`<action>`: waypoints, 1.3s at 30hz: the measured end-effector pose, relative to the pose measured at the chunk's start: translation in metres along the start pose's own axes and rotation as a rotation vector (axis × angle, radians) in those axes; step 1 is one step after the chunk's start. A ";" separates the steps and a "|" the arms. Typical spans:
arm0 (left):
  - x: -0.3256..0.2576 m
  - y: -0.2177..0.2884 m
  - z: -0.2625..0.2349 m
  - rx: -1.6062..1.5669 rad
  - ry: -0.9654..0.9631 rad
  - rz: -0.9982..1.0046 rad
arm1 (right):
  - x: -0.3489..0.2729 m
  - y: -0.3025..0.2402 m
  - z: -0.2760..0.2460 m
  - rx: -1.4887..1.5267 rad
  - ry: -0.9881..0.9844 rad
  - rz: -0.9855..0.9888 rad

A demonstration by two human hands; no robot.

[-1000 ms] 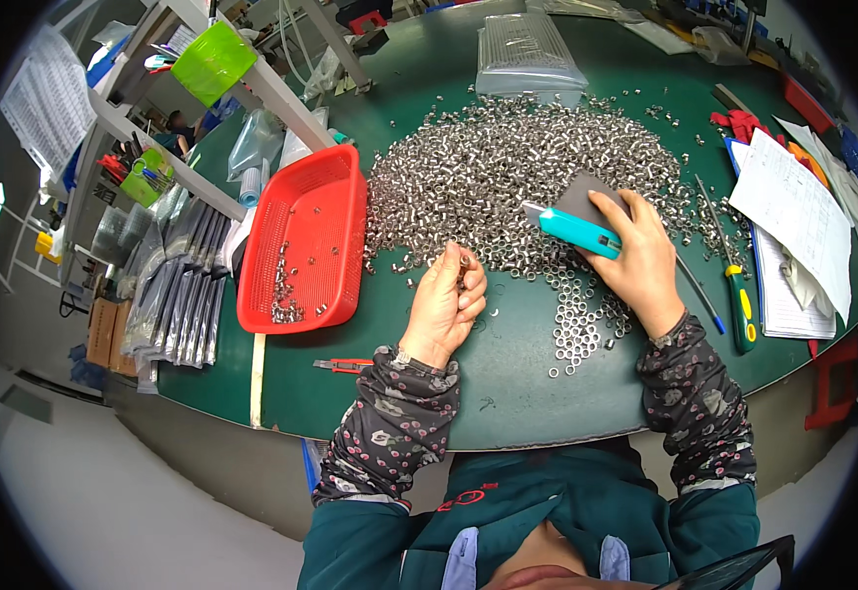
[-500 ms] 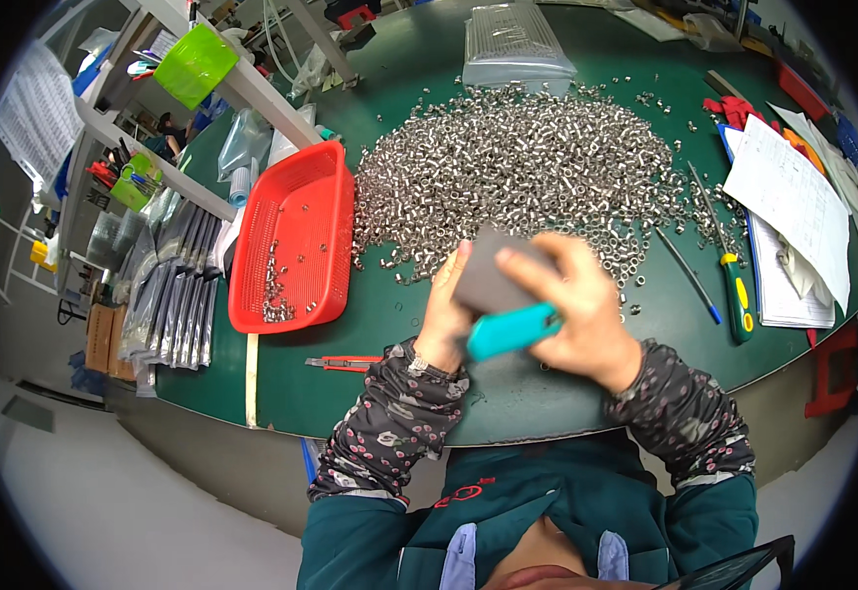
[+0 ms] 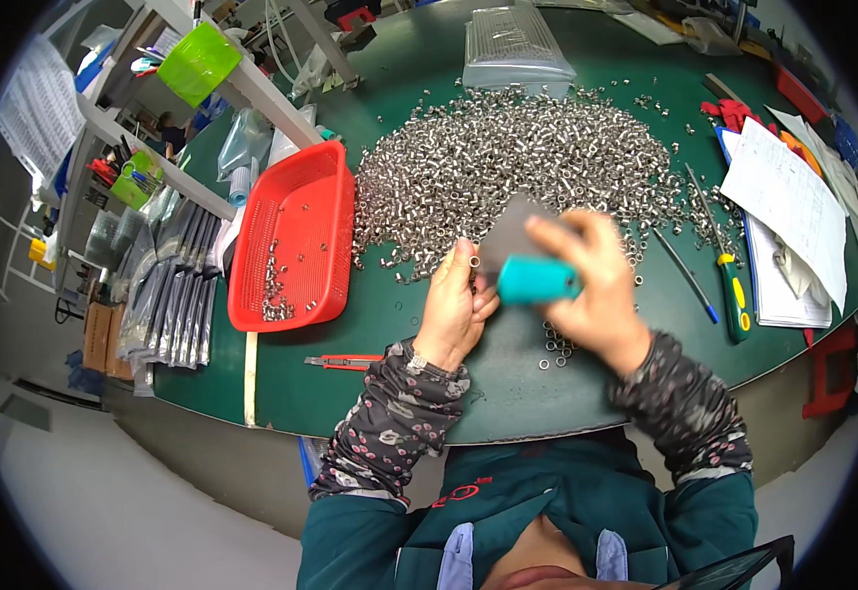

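My right hand [image 3: 596,290] is closed round a scraper with a teal handle [image 3: 537,281] and a flat grey blade, its fingers lying along blade and handle. The scraper is slightly blurred. Just left of the blade, my left hand [image 3: 453,310] pinches a small metal ring [image 3: 474,263] at its fingertips. Whether the blade touches the ring I cannot tell. Beyond both hands spreads a wide heap of small shiny metal rings [image 3: 517,157]. A smaller group of loose rings [image 3: 557,346] lies below my right hand, near the table's front.
Left of the heap stands a red plastic basket [image 3: 335,231] with some rings inside. A red cutter knife [image 3: 345,362] lies by my left sleeve. To the right are a yellow-green screwdriver [image 3: 734,295], a pen-like rod [image 3: 684,275] and papers [image 3: 788,206]. Bagged parts [image 3: 515,44] lie behind the heap.
My right hand has moved slightly right and up with the scraper, which has turned. The ring in my left fingertips and the loose rings below have come into view.
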State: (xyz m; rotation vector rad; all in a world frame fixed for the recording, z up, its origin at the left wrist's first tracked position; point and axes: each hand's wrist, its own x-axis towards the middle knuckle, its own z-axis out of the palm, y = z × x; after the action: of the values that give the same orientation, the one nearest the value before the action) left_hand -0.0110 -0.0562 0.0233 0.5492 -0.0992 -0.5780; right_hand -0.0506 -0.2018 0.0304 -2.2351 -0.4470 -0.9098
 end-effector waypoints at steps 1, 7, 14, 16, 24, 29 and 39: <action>-0.001 -0.005 0.027 0.123 0.682 0.066 | -0.006 -0.008 -0.002 0.119 -0.048 -0.048; -0.007 0.010 -0.040 -0.016 -0.536 -0.059 | 0.003 0.008 0.004 0.016 0.057 0.043; -0.021 0.008 -0.024 0.263 0.063 0.086 | 0.008 0.031 0.001 -0.165 0.062 0.160; -0.019 0.009 -0.022 0.294 0.141 0.062 | 0.008 0.040 -0.002 -0.209 0.048 0.259; -0.021 0.016 -0.029 0.209 0.196 0.041 | 0.005 0.052 0.004 -0.376 0.037 0.309; -0.021 0.018 -0.034 0.146 0.188 0.024 | 0.008 0.042 -0.001 -0.251 0.057 0.302; -0.021 0.019 -0.034 0.132 0.214 0.041 | 0.006 0.043 -0.001 -0.212 0.035 0.280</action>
State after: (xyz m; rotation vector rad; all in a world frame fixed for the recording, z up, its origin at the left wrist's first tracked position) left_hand -0.0111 -0.0150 0.0054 0.7330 0.0544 -0.4715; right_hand -0.0241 -0.2334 0.0155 -2.3905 -0.0183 -0.8784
